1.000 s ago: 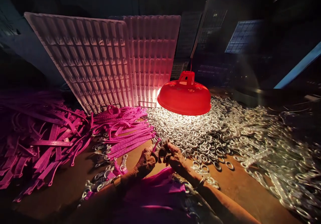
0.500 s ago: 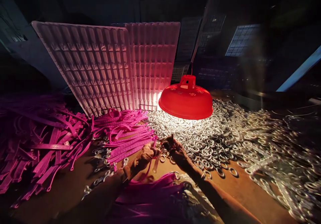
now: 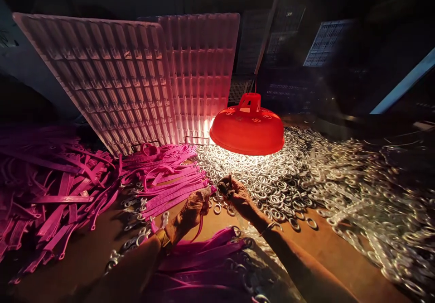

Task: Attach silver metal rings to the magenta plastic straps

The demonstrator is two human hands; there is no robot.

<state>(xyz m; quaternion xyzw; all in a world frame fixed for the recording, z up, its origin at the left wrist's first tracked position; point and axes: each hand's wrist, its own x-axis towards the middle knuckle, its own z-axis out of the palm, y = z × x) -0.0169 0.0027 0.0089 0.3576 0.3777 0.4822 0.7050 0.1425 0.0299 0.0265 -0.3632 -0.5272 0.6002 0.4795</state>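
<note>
Pink strap [image 3: 200,223] hangs from the closed left hand [image 3: 192,209], just in front of the red lamp [image 3: 247,128], while the right hand [image 3: 234,192] beside it pinches what looks like a metal ring [image 3: 224,186] at the edge of the ring heap [image 3: 306,176]. Judging by this, ring and strap are being joined, with hands close but apart; the next move would need the strap end threaded through the ring.

One red lamp [image 3: 247,128] hangs beyond the two hands; two ribbed trays [image 3: 112,76] lean further back. Pink straps [image 3: 163,180] left and metal rings [image 3: 306,180] right are too many to count.
</note>
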